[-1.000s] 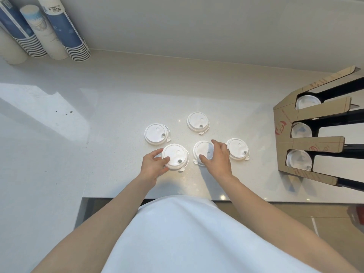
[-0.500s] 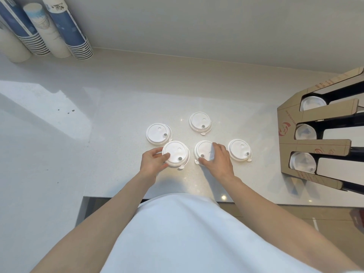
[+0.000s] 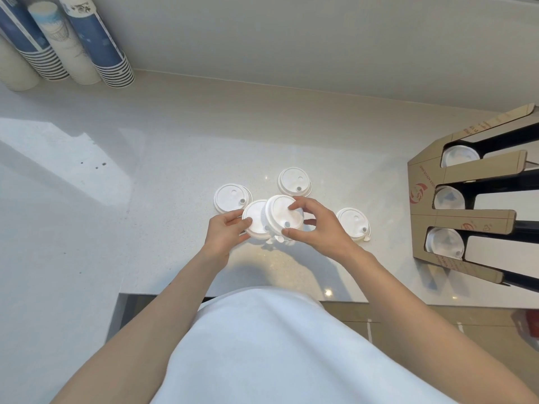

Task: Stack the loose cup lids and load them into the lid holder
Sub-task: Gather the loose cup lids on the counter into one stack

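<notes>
Several white plastic cup lids are on the pale counter. My left hand [image 3: 226,230] grips one lid [image 3: 255,220] by its left edge. My right hand [image 3: 316,225] holds a second lid [image 3: 281,211], raised and overlapping the right part of the first. Three more lids lie loose: one at the left [image 3: 230,198], one behind [image 3: 294,180], one at the right [image 3: 353,221]. The cardboard lid holder [image 3: 424,220] stands at the right with three slots, each showing a white lid at its end.
Stacks of blue and white paper cups [image 3: 96,45] lean against the wall at the back left. The counter's front edge [image 3: 262,297] runs just before my body. The wall closes off the back.
My right hand has lifted its lid off the counter and carried it left over the lid in my left hand. The camera has shifted slightly.
</notes>
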